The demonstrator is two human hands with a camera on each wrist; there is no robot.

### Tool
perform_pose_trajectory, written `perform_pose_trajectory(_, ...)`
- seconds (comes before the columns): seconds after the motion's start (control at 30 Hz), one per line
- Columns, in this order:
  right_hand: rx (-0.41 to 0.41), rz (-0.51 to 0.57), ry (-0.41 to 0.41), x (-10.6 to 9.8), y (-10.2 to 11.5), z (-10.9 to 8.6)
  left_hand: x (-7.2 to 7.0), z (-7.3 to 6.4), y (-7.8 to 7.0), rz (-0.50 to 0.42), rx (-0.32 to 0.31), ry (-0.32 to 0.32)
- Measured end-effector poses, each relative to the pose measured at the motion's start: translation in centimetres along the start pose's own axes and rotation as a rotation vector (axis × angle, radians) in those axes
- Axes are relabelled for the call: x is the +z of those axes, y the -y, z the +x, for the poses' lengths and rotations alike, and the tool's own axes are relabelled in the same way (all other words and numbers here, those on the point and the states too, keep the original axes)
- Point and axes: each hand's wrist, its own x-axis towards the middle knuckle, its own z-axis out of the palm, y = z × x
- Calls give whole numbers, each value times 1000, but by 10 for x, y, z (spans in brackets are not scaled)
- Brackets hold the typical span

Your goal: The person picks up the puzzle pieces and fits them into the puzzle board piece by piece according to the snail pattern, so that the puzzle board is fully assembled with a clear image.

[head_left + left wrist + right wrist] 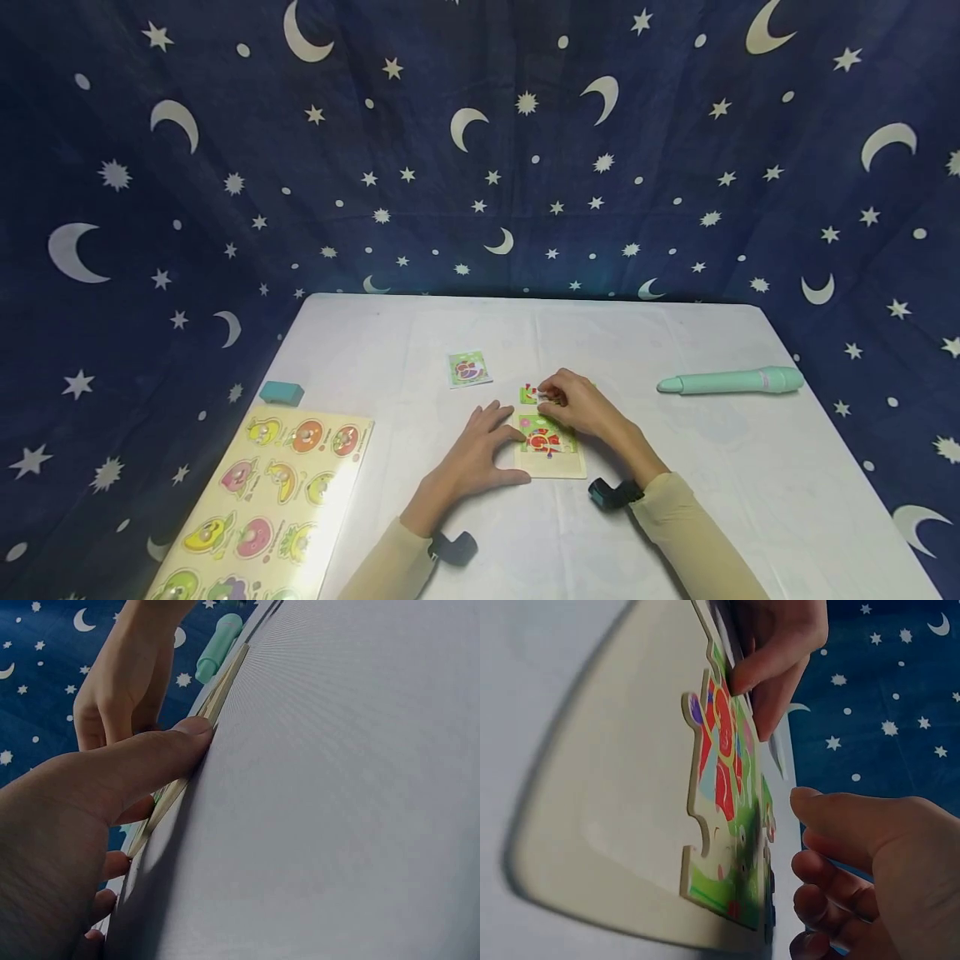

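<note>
A wooden puzzle board (564,467) lies mid-table, with joined jigsaw pieces (540,435) showing a red and green picture on its far part; its near strip is bare wood. My left hand (480,454) is spread along the board's left side. In the left wrist view its thumb (196,726) touches the board edge. Past the far edge, loose puzzle pieces (528,394) lie partly under my right hand (585,406). The right wrist view shows that hand's fingers (844,877) loosely bent near those pieces, with nothing visible between them.
A small picture card (469,369) lies beyond the left hand. At left are a fruit peg puzzle (281,504) and a teal block (282,392). A mint-green pen-shaped object (729,381) lies at right. A starry curtain (525,192) hangs behind the white table (750,467).
</note>
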Motion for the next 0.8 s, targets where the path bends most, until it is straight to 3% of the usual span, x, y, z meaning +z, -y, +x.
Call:
perform_pose_trajectory(0.43,18,-66,35,5,-1,21,0,0,1,2,7,-1)
perform_pose_trajectory(0.8,58,-100,122,6,5,31,-1,0,-1,7,-4,12)
